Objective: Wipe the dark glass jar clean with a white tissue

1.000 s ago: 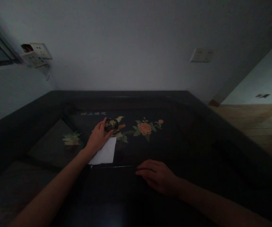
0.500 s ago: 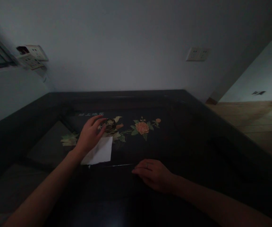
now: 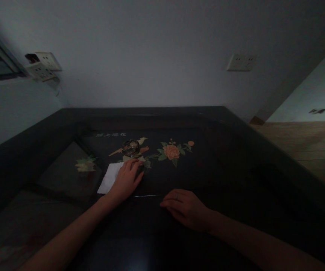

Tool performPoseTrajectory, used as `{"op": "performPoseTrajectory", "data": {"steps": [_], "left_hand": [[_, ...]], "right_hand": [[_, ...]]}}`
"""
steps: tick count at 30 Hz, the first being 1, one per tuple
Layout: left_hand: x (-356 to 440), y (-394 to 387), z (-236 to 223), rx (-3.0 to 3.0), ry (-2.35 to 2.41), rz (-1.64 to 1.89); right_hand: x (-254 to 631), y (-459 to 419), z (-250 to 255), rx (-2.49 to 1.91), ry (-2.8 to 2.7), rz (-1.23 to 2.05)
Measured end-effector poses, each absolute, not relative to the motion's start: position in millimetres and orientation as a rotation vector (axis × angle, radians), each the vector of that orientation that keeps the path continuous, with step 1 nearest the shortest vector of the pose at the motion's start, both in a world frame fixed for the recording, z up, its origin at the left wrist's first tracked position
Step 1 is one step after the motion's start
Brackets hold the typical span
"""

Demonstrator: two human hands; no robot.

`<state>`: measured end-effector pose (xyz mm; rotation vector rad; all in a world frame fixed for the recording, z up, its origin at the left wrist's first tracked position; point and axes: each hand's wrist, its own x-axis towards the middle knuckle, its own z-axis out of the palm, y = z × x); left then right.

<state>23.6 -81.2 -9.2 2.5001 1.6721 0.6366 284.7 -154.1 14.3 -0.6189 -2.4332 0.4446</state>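
Observation:
My left hand lies flat on a white sheet of paper on a dark table with a painted flower pattern. Its fingers are stretched forward over the sheet. A small round glass object stands just beyond the fingertips, apart from them. My right hand rests palm down on the table nearer to me, fingers loosely spread, holding nothing. A ring shows on one finger.
The table fills a corner between two pale walls. Wall sockets sit at the left and another socket at the right. A wooden floor lies beyond the table's right edge. The room is dim.
My left hand has let go of the glass object and drawn back onto the white paper. The glass object stays in place. My right hand has hardly moved.

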Motion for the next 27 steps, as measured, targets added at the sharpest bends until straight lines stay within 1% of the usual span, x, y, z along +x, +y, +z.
{"op": "performPoseTrajectory", "data": {"steps": [6, 13, 18, 19, 23, 25, 27], "left_hand": [[29, -80, -3, 2.51, 1.541, 0.66], [26, -77, -3, 2.563, 1.569, 0.658], [35, -90, 16, 2.52, 1.555, 0.677], [41, -96, 21, 2.476, 1.505, 0.667], [66, -130, 34, 2.243, 1.276, 0.42], [76, -144, 32, 2.279, 1.155, 0.332], [80, -152, 27, 2.441, 0.929, 0.284]], "right_hand": [[284, -154, 14, -0.598, -2.43, 0.416], [284, -152, 13, -0.608, -2.407, 0.464], [284, -153, 14, -0.652, -2.385, 0.482], [284, -153, 14, -0.691, -2.367, 0.486], [285, -152, 14, -0.9, -2.234, 0.507], [286, -152, 15, -0.963, -2.193, 0.531], [287, -152, 15, -0.989, -2.187, 0.564]]}}
